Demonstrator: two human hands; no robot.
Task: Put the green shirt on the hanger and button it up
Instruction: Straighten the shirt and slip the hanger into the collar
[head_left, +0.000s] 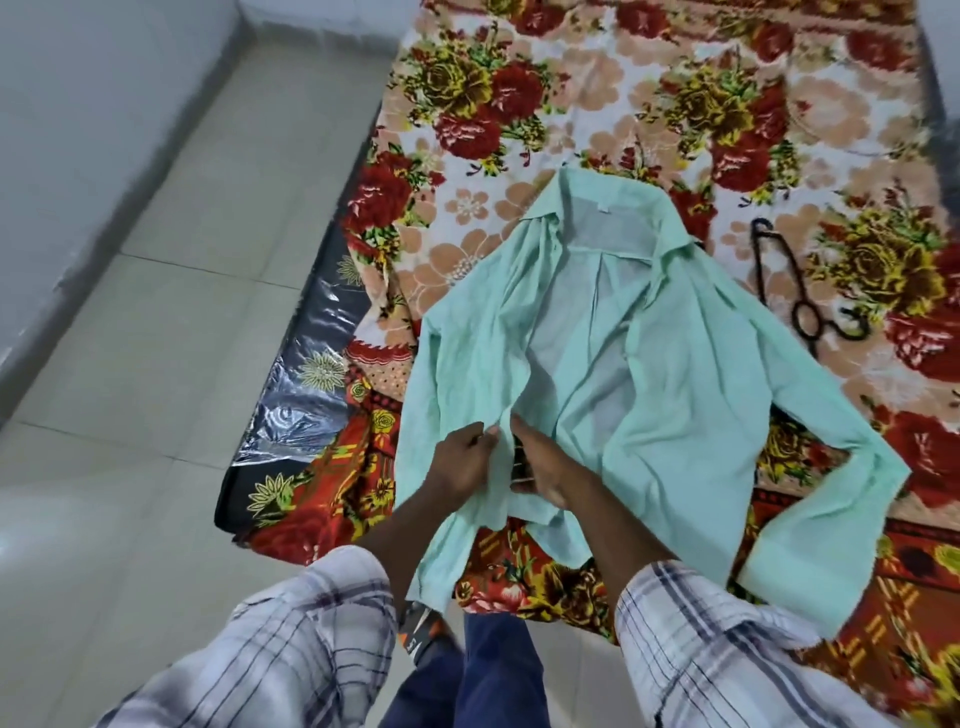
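Observation:
The pale green shirt (649, 374) lies face up on a floral bedsheet, collar away from me, front open, one sleeve stretched out to the right. My left hand (457, 467) pinches the left front edge near the hem. My right hand (545, 467) rests beside it on the other front edge, fingers pressed on the cloth. The two hands nearly touch. A dark hanger (802, 301) lies on the sheet to the right of the collar, apart from the shirt.
The bed (519, 104) with the red and yellow flowered sheet fills the upper right. Its plastic-wrapped mattress edge (306, 374) shows at the left. Grey tiled floor (156, 338) and a wall lie to the left. My legs stand at the bed's near edge.

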